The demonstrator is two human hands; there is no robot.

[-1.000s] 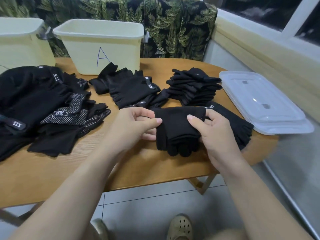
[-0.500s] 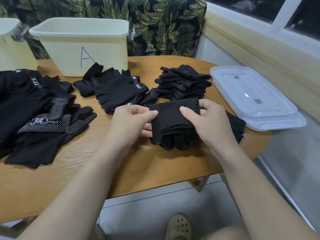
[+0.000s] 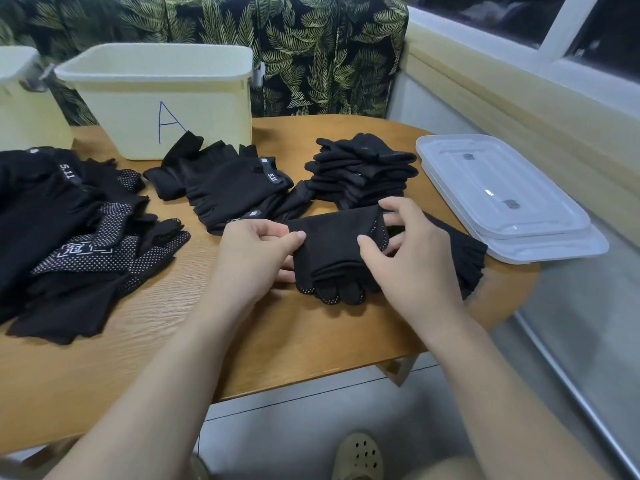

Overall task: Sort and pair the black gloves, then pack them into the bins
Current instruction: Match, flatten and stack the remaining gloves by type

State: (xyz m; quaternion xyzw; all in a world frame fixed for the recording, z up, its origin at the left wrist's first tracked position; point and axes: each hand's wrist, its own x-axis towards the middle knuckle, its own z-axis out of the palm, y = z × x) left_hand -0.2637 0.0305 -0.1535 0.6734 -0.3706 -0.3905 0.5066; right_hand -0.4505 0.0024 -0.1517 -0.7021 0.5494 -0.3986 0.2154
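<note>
Head view: rounded wooden table (image 3: 145, 344); pale yellow plastic bin marked "A" (image 3: 207, 109) at its far edge; stack of folded black gloves (image 3: 360, 171) right of the bin. Folded black dotted-palm glove pair (image 3: 332, 251) near the front edge, long axis front to back, fingertips toward the person. Left hand (image 3: 252, 261) pinches its left side, right hand (image 3: 412, 258) its right; the stack lies just beyond, nearer the right hand.

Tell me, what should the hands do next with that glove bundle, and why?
Probably lay it on the neat stack behind. Both the left hand and right hand pinch the folded gloves, which look paired already, and that stack holds similar bundles.
</note>
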